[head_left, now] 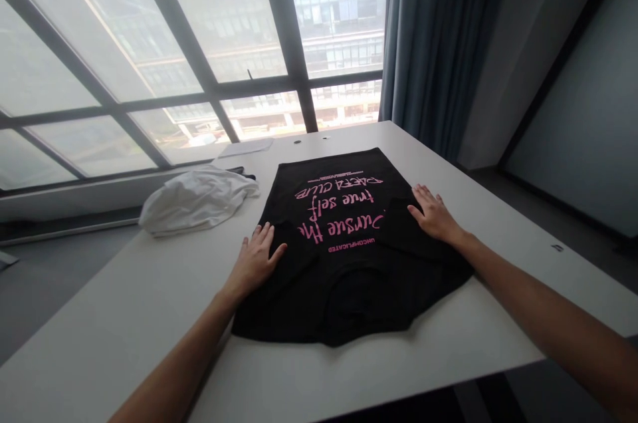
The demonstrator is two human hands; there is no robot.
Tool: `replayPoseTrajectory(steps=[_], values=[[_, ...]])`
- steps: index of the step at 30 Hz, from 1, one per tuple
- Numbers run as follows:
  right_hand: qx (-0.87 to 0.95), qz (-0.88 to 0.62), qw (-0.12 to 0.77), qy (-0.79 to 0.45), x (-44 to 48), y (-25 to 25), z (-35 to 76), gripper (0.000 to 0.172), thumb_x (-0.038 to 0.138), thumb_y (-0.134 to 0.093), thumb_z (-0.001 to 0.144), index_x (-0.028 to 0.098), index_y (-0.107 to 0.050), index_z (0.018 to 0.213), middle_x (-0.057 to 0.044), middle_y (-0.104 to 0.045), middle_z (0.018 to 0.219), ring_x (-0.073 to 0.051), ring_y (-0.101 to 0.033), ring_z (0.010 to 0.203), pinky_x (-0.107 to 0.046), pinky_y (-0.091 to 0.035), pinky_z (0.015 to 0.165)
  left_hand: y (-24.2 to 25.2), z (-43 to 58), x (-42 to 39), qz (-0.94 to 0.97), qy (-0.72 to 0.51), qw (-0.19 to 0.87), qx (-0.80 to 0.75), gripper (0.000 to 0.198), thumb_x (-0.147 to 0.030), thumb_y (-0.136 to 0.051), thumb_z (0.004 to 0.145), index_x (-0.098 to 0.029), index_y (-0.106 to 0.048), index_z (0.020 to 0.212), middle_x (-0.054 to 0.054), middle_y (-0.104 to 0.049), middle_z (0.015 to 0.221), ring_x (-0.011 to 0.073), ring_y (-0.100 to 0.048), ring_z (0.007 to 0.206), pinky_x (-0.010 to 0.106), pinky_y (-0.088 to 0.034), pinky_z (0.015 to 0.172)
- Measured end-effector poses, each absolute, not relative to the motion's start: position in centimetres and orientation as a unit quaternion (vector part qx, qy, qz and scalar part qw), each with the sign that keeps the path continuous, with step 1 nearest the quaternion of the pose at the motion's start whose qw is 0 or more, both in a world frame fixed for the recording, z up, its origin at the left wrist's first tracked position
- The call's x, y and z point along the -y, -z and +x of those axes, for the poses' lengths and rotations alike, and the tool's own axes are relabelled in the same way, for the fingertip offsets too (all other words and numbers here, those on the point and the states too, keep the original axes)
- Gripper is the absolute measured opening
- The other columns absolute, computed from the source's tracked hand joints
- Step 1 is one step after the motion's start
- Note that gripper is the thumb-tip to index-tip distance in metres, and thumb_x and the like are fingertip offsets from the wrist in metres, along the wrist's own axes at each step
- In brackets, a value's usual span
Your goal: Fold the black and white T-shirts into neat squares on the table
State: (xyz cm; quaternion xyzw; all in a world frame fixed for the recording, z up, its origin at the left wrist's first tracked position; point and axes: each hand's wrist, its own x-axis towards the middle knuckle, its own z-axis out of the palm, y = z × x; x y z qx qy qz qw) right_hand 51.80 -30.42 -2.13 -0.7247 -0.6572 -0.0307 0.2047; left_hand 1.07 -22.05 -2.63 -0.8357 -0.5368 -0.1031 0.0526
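A black T-shirt point(343, 210) with pink lettering lies spread on the white table point(503, 330). Its neckline faces me, so the print reads upside down, and the hem points toward the window. On the shirt's left edge rests my left hand point(255, 258), palm down with the fingers stretched out. My right hand point(432, 213) lies flat on the opposite edge, its fingers also extended. Neither hand grips the fabric. Slight creases run across the cloth near the sleeves and collar.
A crumpled white cloth point(199, 200) sits at the table's left edge, with something dark partly behind it. Farther back lies a flat pale sheet point(246, 147). A small dark item point(557, 248) is on the right side. Large windows and a blue-grey curtain point(433, 44) stand beyond the table.
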Motion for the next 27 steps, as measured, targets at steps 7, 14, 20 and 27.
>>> replayPoseTrajectory(steps=[7,14,20,27], values=[[0.673,-0.720,0.168,-0.002,30.5,3.3,51.7,0.065,0.052,-0.033,0.101,0.016,-0.037,0.155,-0.016,-0.026,0.164,-0.030,-0.021,0.153,-0.059,-0.020,0.120,3.6,1.5,22.5,-0.842,0.084,0.015,0.533,0.075,-0.060,-0.035,0.100,-0.008,-0.039,0.154,0.021,-0.028,0.162,0.0375,-0.022,0.151,0.059,-0.023,0.119],[0.705,-0.664,0.249,0.006,31.0,1.2,51.7,0.056,0.043,-0.039,0.100,0.016,-0.046,0.149,-0.015,-0.032,0.162,-0.030,-0.022,0.152,-0.061,-0.020,0.121,0.7,2.1,23.8,-0.855,0.121,-0.034,0.503,0.068,-0.053,-0.043,0.099,-0.010,-0.041,0.153,0.018,-0.029,0.163,0.0364,-0.019,0.153,0.059,-0.021,0.121],[0.775,-0.552,0.308,-0.019,34.5,-1.1,50.2,0.047,0.039,-0.052,0.097,0.024,-0.057,0.141,-0.008,-0.043,0.158,-0.030,-0.031,0.149,-0.055,-0.030,0.121,-5.0,1.1,28.6,-0.909,0.143,-0.220,0.324,0.048,-0.044,-0.061,0.095,-0.027,-0.058,0.140,0.008,-0.057,0.139,0.0244,-0.058,0.126,0.039,-0.046,0.109],[0.846,-0.462,0.262,-0.047,40.9,-0.3,51.1,0.042,0.032,-0.062,0.093,0.032,-0.063,0.136,-0.005,-0.053,0.150,-0.034,-0.042,0.143,-0.057,-0.044,0.113,-4.8,-1.2,35.1,-0.916,0.137,-0.254,0.279,0.023,-0.030,-0.077,0.087,-0.024,-0.074,0.109,0.008,-0.065,0.107,0.0208,-0.061,0.100,0.033,-0.054,0.088]])
